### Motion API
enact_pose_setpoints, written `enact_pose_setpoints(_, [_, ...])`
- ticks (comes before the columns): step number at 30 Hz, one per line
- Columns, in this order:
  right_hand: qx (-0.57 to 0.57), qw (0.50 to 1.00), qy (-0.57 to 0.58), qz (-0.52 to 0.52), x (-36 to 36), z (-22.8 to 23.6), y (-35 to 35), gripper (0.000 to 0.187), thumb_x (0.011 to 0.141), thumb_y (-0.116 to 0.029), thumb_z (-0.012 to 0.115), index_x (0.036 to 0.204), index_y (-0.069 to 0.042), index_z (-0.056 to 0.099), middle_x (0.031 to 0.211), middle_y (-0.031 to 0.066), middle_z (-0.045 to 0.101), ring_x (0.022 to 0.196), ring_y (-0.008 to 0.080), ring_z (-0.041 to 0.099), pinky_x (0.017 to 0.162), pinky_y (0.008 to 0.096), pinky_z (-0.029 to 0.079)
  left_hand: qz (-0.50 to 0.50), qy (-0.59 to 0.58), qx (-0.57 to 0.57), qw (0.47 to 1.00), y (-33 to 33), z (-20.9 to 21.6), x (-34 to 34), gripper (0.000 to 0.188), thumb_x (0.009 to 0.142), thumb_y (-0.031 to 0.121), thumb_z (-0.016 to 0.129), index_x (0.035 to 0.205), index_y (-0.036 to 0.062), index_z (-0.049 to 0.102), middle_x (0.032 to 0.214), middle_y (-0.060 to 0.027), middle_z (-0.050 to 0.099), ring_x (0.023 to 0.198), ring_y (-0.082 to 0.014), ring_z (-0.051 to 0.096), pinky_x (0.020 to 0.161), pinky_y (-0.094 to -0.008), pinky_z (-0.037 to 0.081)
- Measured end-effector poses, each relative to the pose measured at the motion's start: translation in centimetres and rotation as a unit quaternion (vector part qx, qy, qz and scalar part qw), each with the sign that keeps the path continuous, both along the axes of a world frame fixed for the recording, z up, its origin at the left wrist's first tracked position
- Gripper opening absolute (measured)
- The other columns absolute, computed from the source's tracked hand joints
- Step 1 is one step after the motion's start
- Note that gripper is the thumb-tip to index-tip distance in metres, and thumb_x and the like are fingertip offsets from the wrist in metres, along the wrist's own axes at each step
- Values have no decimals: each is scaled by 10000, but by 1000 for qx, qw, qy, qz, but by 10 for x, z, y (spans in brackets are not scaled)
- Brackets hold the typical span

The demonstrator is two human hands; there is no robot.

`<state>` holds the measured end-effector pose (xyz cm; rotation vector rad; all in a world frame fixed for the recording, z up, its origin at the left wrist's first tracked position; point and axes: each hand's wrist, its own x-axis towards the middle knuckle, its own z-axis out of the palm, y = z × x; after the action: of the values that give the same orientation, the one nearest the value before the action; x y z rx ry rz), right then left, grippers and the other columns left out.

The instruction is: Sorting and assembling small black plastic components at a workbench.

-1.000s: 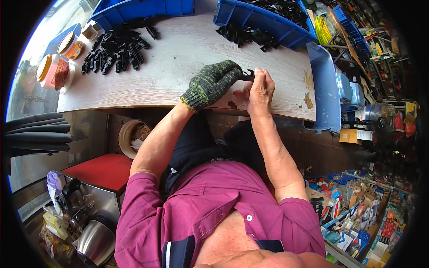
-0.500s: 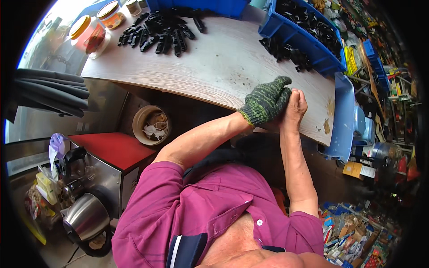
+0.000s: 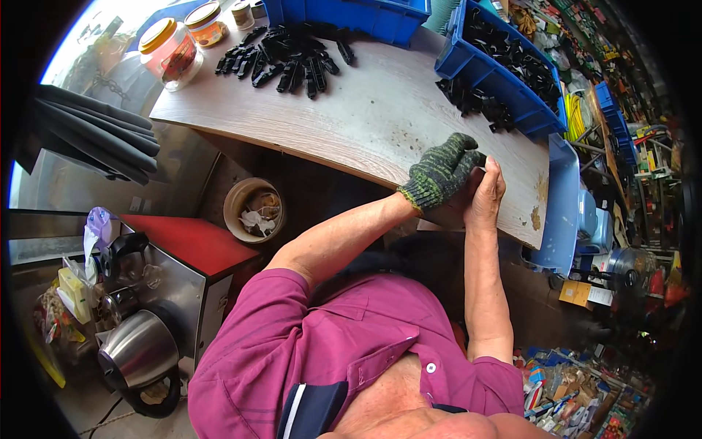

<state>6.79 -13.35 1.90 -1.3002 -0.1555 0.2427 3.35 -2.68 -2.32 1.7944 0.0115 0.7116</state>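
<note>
We see slender, glossy black pieces (image 3: 294,64) heaped on the desk (image 3: 358,110); our gloved left hand (image 3: 443,173) and bare right hand (image 3: 485,197) curl together, hiding any grasp we cannot tell.

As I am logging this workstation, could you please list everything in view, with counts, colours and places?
worktable: one, pale, ahead
large bins: two, blue, table's far side
black parts: uncounted, black, two table heaps, right bin
side bin: one, pale blue, table's right edge
lidded jars: three or more, mixed, table's far left
bucket: one, beige, below table
kettle: one, silver, lower left
cabinet: one, red-topped, lower left
assorted goods: uncounted, mixed, right
left hand: one, green-black glove, table's near edge
right hand: one, bare, beside the left, contents hidden
</note>
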Motion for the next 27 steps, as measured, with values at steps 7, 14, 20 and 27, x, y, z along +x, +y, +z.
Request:
enact_pose_setpoints(7, [-18, 999, -29, -11, 10, -15, -9, 190, 956, -326, 633, 864, -162, 609, 732, -58, 557, 617, 70, 509, 558, 232, 416, -44, 26, -139, 989, 4, 21, -10, 243, 976, 140, 620, 1175, 1, 607, 1045, -132, 684, 958, -233, 671, 828, -363, 528])
enact_pose_setpoints(14, [14, 997, 47, -56, 31, 3, -24, 331, 946, -361, 603, 760, -110, 497, 499, -5, 335, 443, 175, 406, 521, 423, 559, -86, 53, -185, 977, 3, 16, -8, 317, 1005, 207, 635, 1268, 34, 604, 1034, -61, 680, 877, -113, 632, 790, -289, 522])
enact_pose_setpoints(20, [-10, 935, 73, -348, 105, 31, -74, 415, 869, -399, 718, 984, -42, 540, 495, 32, 349, 440, 213, 478, 605, 570, 610, -72, 44, -47, 995, 1, 18, -8, 291, 978, 172, 665, 1234, 36, 639, 1071, -109, 699, 911, -161, 667, 825, -312, 526])
enact_pose_setpoints(27, [-203, 965, 99, -137, 134, 8, -56, 422, 869, -362, 756, 1043, 15, 680, 565, 36, 444, 396, 156, 486, 435, 391, 579, -84, 60, -14, 995, -2, 28, -14, 277, 955, 142, 676, 1211, 38, 660, 1070, -150, 705, 941, -224, 700, 809, -345, 550])
